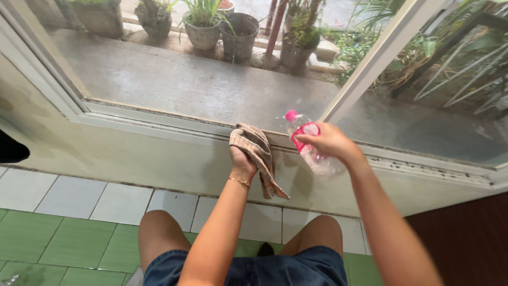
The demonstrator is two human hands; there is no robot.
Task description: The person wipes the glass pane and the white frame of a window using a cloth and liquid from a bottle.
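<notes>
Window (201, 85): large glazed pane, wet grey ledge and potted plants (238, 32) seen through it; white upright frame member (370, 63) crosses at the right.

Sill track (159, 123): white, running along the foot of the glass, dirt showing along its edge.

Wall below sill (106, 153): pale, stained.

Floor tiles (69, 233): white row against the wall, green rows nearer the person (bare knees and denim shorts in the lower middle).

Cloth (258, 153): checked, beige and brown, bunched at the sill track and hanging down over the wall; its upper end touches the track.

Left hand (242, 163): fingers curled tight into the cloth, pressing it against the sill; thin gold bracelet (239, 182) at the wrist.

Bottle (309, 145): clear plastic, pink label and pink cap, tilted with the cap up and to the left, just right of the cloth and in front of the sill.

Right hand (330, 142): fingers wrapped closed around the middle of the bottle, held off the wall.
</notes>
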